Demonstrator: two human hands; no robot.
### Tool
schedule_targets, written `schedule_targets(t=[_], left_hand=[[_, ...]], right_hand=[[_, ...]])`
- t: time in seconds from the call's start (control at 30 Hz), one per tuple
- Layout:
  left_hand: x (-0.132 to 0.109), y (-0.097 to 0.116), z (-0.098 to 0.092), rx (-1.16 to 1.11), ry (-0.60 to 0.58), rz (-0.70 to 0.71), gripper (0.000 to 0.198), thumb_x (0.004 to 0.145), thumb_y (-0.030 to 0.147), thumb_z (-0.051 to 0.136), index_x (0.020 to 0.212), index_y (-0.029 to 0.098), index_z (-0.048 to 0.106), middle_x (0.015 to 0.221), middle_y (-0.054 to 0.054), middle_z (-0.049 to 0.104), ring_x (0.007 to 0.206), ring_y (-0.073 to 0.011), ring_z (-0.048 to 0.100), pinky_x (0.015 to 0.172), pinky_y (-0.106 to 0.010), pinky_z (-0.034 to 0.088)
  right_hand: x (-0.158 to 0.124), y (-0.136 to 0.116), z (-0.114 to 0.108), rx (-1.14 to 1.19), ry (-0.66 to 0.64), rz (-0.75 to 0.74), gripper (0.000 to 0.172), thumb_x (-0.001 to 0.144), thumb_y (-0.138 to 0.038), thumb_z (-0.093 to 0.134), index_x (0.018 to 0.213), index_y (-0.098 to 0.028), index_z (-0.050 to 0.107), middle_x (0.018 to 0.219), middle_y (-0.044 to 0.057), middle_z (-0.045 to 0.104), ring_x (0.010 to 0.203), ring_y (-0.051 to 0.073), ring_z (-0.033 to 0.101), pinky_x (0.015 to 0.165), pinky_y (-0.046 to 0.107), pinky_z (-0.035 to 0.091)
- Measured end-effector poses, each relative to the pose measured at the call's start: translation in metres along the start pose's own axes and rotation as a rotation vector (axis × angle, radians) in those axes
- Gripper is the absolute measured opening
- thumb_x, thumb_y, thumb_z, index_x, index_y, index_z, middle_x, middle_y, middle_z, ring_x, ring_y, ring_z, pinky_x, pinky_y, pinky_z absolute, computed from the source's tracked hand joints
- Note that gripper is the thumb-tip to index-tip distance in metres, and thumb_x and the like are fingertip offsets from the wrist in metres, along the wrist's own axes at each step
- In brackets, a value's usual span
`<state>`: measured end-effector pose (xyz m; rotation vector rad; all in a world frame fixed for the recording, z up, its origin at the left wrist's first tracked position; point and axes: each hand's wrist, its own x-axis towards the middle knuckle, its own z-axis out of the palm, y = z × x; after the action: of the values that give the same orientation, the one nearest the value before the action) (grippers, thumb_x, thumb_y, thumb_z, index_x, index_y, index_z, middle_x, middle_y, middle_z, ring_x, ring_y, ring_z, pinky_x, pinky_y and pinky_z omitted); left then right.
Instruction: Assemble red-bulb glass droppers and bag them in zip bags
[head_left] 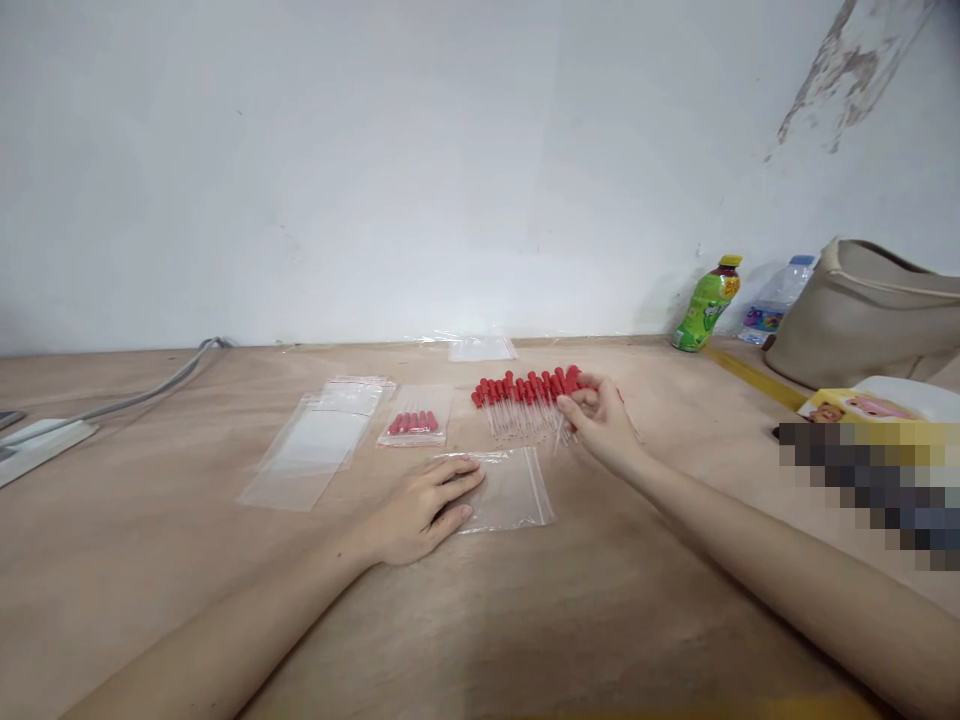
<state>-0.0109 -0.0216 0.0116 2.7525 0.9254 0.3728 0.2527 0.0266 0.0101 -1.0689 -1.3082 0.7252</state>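
Observation:
My left hand [427, 508] lies with its fingers stretched out on the left part of a clear zip-lock bag [514, 495], which is flat on the table. My right hand [602, 425] is at the right side of a row of red-bulbed droppers [517, 395] with thin clear stems. Its thumb and fingertips are pinched together on a dropper, whose clear stem shows below them. To the left, a filled zip-lock bag [412, 423] holds several red-bulbed droppers. Beside it lies a spread of flat clear bags [315, 445].
Another clear bag [482, 349] lies against the wall. At the back right stand a green bottle [707, 305], a clear bottle [772, 300] and a beige bag [862, 315], with a yellow pack [862, 408] in front. A grey cable [150, 388] runs to a white power strip [45, 450] at the left.

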Motion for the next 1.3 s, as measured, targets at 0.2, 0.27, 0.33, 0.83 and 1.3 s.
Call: schedule_targets(t=[0.2,0.27,0.33,0.83,1.3], left_hand=[[0.001,0.002,-0.002,0.022,-0.034,-0.037,0.043,0.089,0.035,0.032,0.13,0.024,0.034,0.134,-0.006,0.037,0.123,-0.0214,0.032,0.101,-0.039,0.029],[0.0,0.002,-0.002,0.035,-0.048,-0.047,0.044,0.089,0.036,0.032,0.131,0.024,0.033,0.135,-0.006,0.036,0.124,-0.0209,0.031,0.102,-0.039,0.028],[-0.001,0.001,-0.002,0.039,-0.05,-0.055,0.045,0.089,0.038,0.032,0.132,0.024,0.03,0.136,-0.006,0.035,0.124,-0.0209,0.031,0.102,-0.039,0.028],[0.0,0.002,-0.003,0.018,-0.013,-0.039,0.049,0.087,0.04,0.036,0.133,0.025,0.028,0.133,-0.007,0.038,0.122,-0.0225,0.035,0.099,-0.041,0.032],[0.001,0.003,0.001,-0.005,0.014,-0.095,0.052,0.085,0.045,0.038,0.132,0.025,0.03,0.134,-0.007,0.037,0.123,-0.0226,0.034,0.1,-0.041,0.031]], right_hand=[[-0.041,0.003,-0.006,0.108,-0.009,0.11,0.068,0.07,-0.039,0.059,0.122,-0.024,0.018,0.073,-0.004,0.049,0.054,0.011,0.055,0.058,0.029,0.049],[-0.043,0.004,-0.003,0.108,-0.025,0.139,0.069,0.07,-0.039,0.059,0.123,-0.023,0.017,0.069,-0.004,0.048,0.054,0.012,0.056,0.058,0.03,0.05],[-0.043,0.005,-0.003,0.097,-0.016,0.144,0.068,0.07,-0.039,0.058,0.123,-0.023,0.018,0.067,-0.004,0.048,0.053,0.012,0.055,0.056,0.029,0.05],[-0.053,0.009,-0.001,0.319,-0.146,0.291,0.047,0.075,-0.043,0.052,0.111,-0.024,0.03,0.076,-0.001,0.055,0.064,0.014,0.061,0.067,0.035,0.051],[-0.047,-0.004,-0.013,-0.182,-0.688,0.096,0.026,0.066,-0.035,0.064,0.083,-0.017,0.059,0.065,-0.002,0.051,0.058,0.009,0.046,0.053,0.022,0.038]])
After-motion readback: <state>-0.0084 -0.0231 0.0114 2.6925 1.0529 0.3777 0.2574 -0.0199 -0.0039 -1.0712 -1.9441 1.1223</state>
